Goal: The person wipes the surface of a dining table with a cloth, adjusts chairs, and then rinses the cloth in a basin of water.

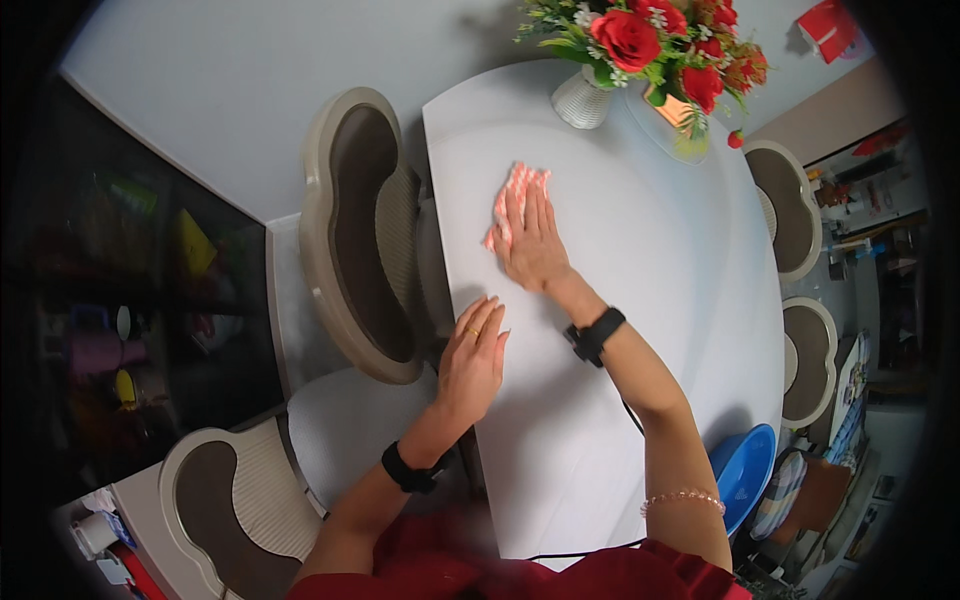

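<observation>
A red-and-white patterned cloth (517, 182) lies flat and a little crumpled on the white table (645, 247). My right hand (534, 251) presses down on the cloth, fingers stretched over it, with a cloth edge showing past the fingertips and by the thumb. Nothing is in my left hand (471, 367), which is at the table's left edge with fingers extended and slightly apart. Whether the left fingertips touch the tabletop I cannot tell.
A white woven vase (583, 100) of red flowers (628, 41) stands at the table's far end. At the right edge sits a blue plastic basin (746, 476). Chairs with brown-and-beige backs (364, 225) stand around the table, and a dark glass-fronted cabinet (150, 300) is at left.
</observation>
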The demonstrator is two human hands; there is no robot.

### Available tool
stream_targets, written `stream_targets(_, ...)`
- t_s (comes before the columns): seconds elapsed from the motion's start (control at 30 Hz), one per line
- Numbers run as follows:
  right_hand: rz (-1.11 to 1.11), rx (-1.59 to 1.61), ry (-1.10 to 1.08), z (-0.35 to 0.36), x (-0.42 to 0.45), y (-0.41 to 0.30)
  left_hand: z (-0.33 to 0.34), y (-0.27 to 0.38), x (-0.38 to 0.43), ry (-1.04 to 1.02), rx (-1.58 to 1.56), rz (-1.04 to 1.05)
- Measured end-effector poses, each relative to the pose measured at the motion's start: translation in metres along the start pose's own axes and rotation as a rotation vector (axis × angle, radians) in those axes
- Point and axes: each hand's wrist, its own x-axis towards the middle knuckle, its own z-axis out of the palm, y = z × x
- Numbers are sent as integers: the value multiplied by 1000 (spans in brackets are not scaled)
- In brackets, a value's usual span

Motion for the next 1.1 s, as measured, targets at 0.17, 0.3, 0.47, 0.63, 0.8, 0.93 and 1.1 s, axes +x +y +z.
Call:
stream_targets(0.17, 97, 19, 18, 24, 82, -10, -20, -10, -18, 94, -95, 10)
stream_targets(0.3, 171, -60, 3, 43, 125, -7, -35, -10, -38, 100, -193, -5)
stream_targets(0.47, 335, -98, -85, 39, 153, -15, -60, -4, -72, 68, -195, -58)
stream_targets(0.63, 295, -5, -143, 31, 110, -48, -77, 1, -98, 123, -195, -70)
stream_targets(0.8, 212, 15, -74, 28, 32, -68, -95, 16, -110, 174, -217, -58)
stream_targets(0.93, 132, 2, -35, 13, -37, -101, -98, 14, -132, 159, -241, -87)
stream_targets(1.1, 64, 31, 8, -24, -132, -135, -97, 21, -147, 128, -283, -110)
